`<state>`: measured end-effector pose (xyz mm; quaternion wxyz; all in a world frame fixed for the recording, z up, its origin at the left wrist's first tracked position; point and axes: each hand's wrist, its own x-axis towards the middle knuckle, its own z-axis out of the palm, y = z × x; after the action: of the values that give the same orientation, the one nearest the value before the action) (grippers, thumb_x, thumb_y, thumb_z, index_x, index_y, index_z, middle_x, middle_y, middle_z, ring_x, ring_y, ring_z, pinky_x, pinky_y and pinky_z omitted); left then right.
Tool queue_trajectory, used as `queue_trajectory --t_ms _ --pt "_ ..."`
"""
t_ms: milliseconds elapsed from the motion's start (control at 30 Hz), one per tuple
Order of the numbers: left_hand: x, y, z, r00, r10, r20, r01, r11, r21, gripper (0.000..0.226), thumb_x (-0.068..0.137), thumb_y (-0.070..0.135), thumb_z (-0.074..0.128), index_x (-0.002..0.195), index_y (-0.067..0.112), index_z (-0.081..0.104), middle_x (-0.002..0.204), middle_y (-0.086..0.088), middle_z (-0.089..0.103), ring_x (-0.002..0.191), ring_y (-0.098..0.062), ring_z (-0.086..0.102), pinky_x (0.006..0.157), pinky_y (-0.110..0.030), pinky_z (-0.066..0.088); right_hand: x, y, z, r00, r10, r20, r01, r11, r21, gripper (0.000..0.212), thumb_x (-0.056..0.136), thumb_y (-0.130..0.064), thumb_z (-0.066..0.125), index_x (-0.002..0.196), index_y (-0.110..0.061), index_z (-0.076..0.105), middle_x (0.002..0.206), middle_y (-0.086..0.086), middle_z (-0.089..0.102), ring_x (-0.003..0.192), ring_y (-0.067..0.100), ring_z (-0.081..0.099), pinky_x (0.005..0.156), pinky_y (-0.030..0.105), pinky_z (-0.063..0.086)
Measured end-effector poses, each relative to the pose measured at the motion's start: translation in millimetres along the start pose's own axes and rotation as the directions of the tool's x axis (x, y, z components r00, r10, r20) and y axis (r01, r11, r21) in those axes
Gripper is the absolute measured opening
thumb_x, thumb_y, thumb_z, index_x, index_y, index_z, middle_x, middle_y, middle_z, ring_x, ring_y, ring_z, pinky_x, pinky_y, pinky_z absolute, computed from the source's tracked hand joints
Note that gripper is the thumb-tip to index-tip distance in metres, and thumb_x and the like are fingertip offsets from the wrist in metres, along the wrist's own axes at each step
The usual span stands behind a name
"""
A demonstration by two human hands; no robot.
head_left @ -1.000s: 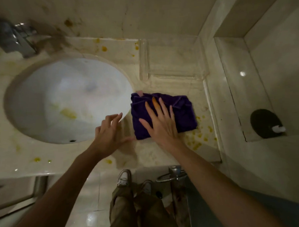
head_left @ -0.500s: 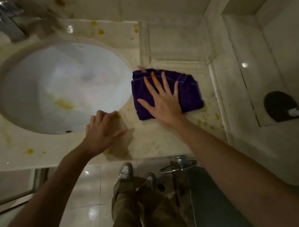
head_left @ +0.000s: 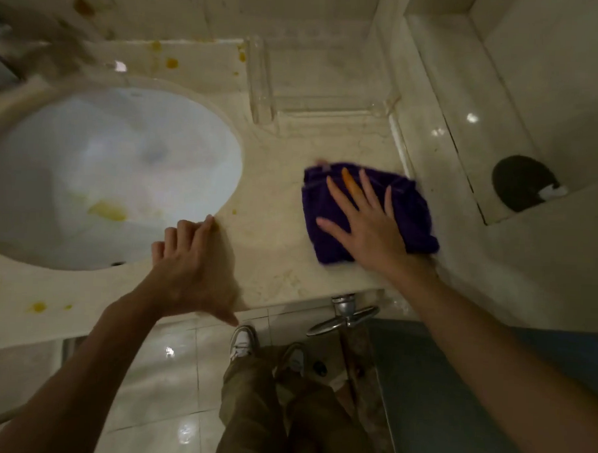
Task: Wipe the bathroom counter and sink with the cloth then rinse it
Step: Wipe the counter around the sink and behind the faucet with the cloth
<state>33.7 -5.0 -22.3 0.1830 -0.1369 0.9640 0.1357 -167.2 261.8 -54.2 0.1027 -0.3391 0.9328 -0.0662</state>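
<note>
Purple cloth (head_left: 370, 215) bunched on counter (head_left: 272, 252) | right hand (head_left: 366, 226) fingers spread flat | left hand (head_left: 193, 269) fingers curled, empty

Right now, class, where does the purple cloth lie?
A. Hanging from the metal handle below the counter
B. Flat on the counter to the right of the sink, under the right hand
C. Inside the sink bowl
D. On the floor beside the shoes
B: the purple cloth lies flat on the counter, right of the sink, with the right hand spread open on top of it.
</note>
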Motion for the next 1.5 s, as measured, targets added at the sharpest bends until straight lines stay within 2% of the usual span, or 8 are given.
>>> queue_trajectory --t_ms 233,633,767,867,967,1100,1267,1500 --pt "4.5 -4.8 6.2 0.999 0.005 -0.051 -0.003 0.999 0.033 0.169 0.014 0.091 0.061 0.153 0.005 0.021 0.13 -0.015 0.036 0.11 -0.034 0.038 0.092 -0.055 0.04 108.8 24.7 -26.9 0.995 0.088 -0.036 -0.087 0.996 0.028 0.077 0.102 -0.072 0.028 0.167 -0.035 0.009 0.177 0.0 0.005 0.163 0.022 -0.006 0.131 0.059 -0.004" --pt "-1.1 -3.1 0.3 1.0 0.012 0.004 -0.012 1.0 -0.013 0.17 0.023 0.105 0.046 0.158 0.013 0.002 0.143 -0.007 0.024 0.126 -0.028 0.027 0.109 -0.047 0.029 -54.0 12.5 5.4 0.998 0.063 -0.025 -0.064 0.997 -0.05 0.102 0.087 -0.09 0.0 0.166 -0.028 0.017 0.176 0.006 0.012 0.162 0.031 0.0 0.129 0.063 0.005" --pt "-1.2 -10.8 4.2 0.993 0.009 -0.119 -0.024 0.992 -0.126 0.126 0.063 0.099 0.014 0.16 0.018 0.009 0.143 -0.006 0.031 0.127 -0.026 0.031 0.11 -0.046 0.028 -50.1 -3.4 11.4 0.994 0.094 -0.046 -0.098 0.992 -0.074 0.097 0.092 -0.085 0.0 0.167 -0.027 0.015 0.175 0.007 0.013 0.162 0.032 0.002 0.127 0.067 0.009" --pt "-3.9 -12.3 13.0 0.986 0.044 -0.164 -0.072 0.983 -0.166 0.107 0.077 0.086 0.01 0.16 0.019 0.01 0.143 -0.007 0.033 0.127 -0.025 0.029 0.109 -0.046 0.025 -45.0 -41.1 17.6 0.997 0.062 -0.036 -0.066 0.992 -0.104 0.091 0.096 -0.08 0.001 0.168 -0.026 0.014 0.176 0.006 0.011 0.163 0.032 0.001 0.127 0.068 0.01" --pt "-0.9 -15.0 13.9 0.988 0.009 -0.152 -0.06 0.939 -0.34 0.09 0.083 0.076 0.02 0.157 0.024 0.022 0.137 -0.002 0.036 0.125 -0.021 0.031 0.11 -0.044 0.025 -38.7 -90.9 23.8 0.999 -0.004 -0.046 -0.001 0.993 -0.116 0.084 0.1 -0.075 0.01 0.167 -0.026 0.019 0.175 0.007 0.014 0.162 0.034 0.008 0.126 0.068 0.015" --pt "-0.1 -43.1 0.6 0.96 -0.076 -0.268 -0.133 0.722 -0.679 0.033 0.1 0.035 0.052 0.131 0.025 0.057 0.12 0.006 0.048 0.106 -0.005 0.058 0.101 -0.045 0.048 -26.4 -182.8 40.6 0.992 -0.093 -0.079 0.091 0.995 -0.03 0.078 0.101 -0.07 0.026 0.166 -0.026 0.024 0.175 0.006 0.017 0.162 0.033 0.01 0.126 0.068 0.013" --pt "-39.2 -115.7 -5.2 0.86 -0.27 -0.433 -0.032 0.818 -0.575 0.026 0.099 0.013 0.055 0.122 0.023 0.057 0.126 -0.007 0.048 0.099 -0.02 0.061 0.088 -0.04 0.054 -15.0 -289.2 62.2 0.953 -0.3 -0.034 0.299 0.954 -0.014 0.081 0.101 -0.071 0.035 0.167 -0.028 0.019 0.176 0.002 0.016 0.163 0.028 0.003 0.129 0.063 0.004" --pt "-120.6 -218.3 -4.3 0.911 -0.039 -0.411 0.005 0.997 -0.083 0.044 0.092 0.035 0.047 0.126 0.009 0.058 0.127 -0.016 0.051 0.104 -0.041 0.054 0.08 -0.051 0.047 -29.4 -208.0 48.7 0.971 -0.228 -0.071 0.222 0.972 -0.08 0.079 0.098 -0.078 0.025 0.165 -0.035 0.027 0.174 0.005 0.02 0.162 0.028 0.012 0.125 0.067 0.017"
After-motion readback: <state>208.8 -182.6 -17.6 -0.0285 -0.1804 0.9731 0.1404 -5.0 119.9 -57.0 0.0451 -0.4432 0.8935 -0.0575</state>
